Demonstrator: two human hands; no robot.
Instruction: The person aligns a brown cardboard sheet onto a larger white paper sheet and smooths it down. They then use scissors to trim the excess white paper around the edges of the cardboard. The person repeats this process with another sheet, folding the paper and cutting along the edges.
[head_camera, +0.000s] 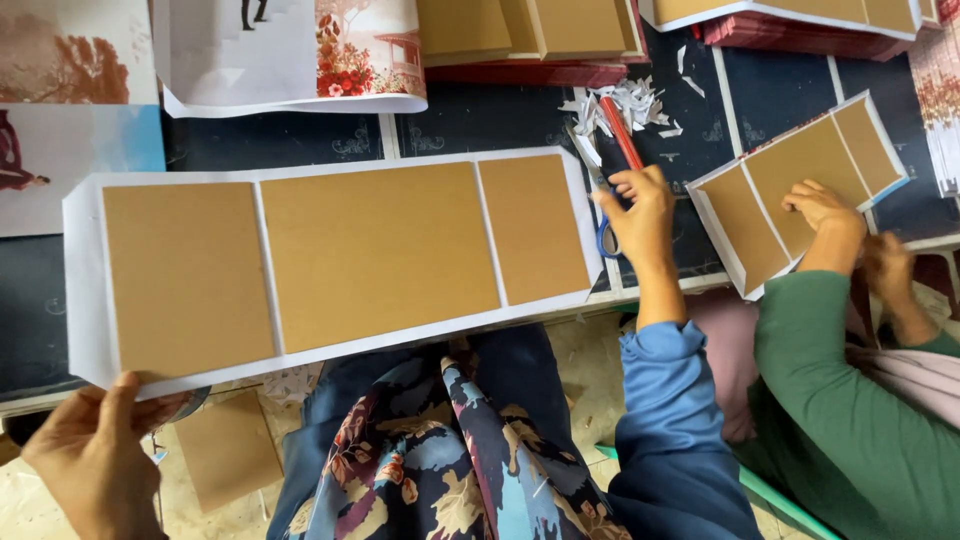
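My hands on the long paper sheet

My left hand (95, 455) pinches the near left corner of the white paper sheet with three brown card panels (330, 262); it stretches sideways to my right hand (640, 215), whose fingers curl around blue-handled scissors (605, 205).

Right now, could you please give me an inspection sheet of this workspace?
Surface: dark patterned table.
Job's things: white sheet with three brown boards glued on; scissors.
Clutter: paper scraps; board stacks; printed sheets; loose board on the floor.
Grips: left hand holds the sheet's corner; right hand on the scissors.
Cables: nothing seen.
Surroundings: a co-worker's hand presses a second sheet.
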